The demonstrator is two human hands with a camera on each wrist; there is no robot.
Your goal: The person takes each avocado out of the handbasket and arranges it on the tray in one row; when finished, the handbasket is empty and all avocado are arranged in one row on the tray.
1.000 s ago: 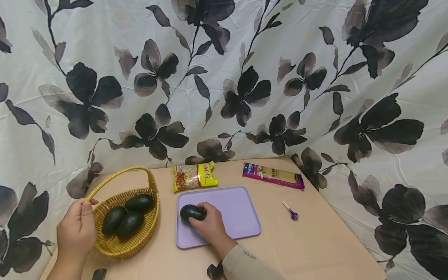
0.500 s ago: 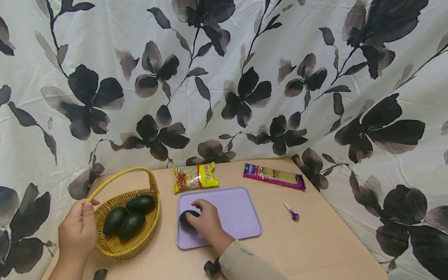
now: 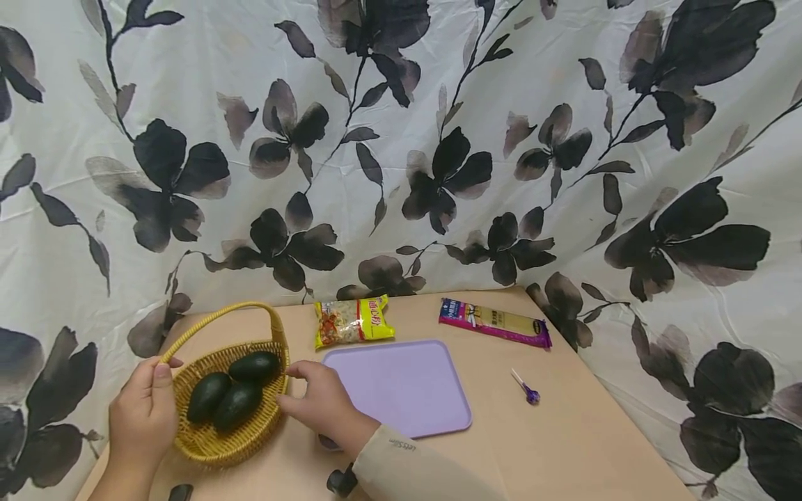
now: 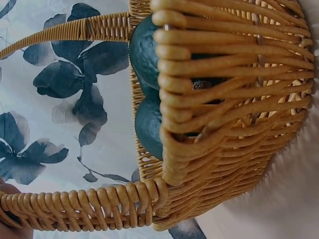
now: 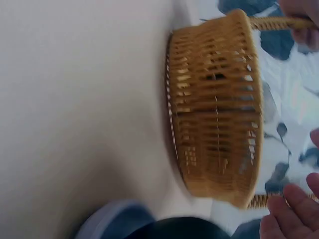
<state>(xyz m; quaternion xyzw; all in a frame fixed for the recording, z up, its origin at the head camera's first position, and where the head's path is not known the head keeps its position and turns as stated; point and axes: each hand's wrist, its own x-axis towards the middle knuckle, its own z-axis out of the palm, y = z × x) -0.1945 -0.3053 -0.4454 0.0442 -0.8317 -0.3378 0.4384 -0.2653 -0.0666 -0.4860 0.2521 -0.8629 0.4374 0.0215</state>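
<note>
1. Cloth (image 3: 401, 139), white with a grey-and-black floral print, hangs creased across the whole background we see.
2. Below it we have a beige table (image 3: 583, 445), bearing a lilac tray (image 3: 407, 390) near its middle; a yellow bag (image 3: 354, 321) and a purple packet (image 3: 495, 323) lie beyond the tray, and a lollipop (image 3: 532, 396) lies to its right.
3. Left of the tray we find a wicker basket (image 3: 216, 456) with three avocados (image 3: 237, 407) grouped inside. The left hand (image 3: 143, 410) has its fingers clamped on the handle (image 3: 219, 311).
4. The right hand (image 3: 328, 400) is at the basket's right rim, thumb and fingers apart; we cannot tell whether they touch the weave.
5. From the left wrist we get what the head view lacks: the outer weave close up, with dark avocado skin showing past the rim and through gaps.
6. From the right wrist we see the basket's other side, plus a dark rounded shape (image 5: 184, 229), cut off by the frame's edge, which we cannot surely name.
</note>
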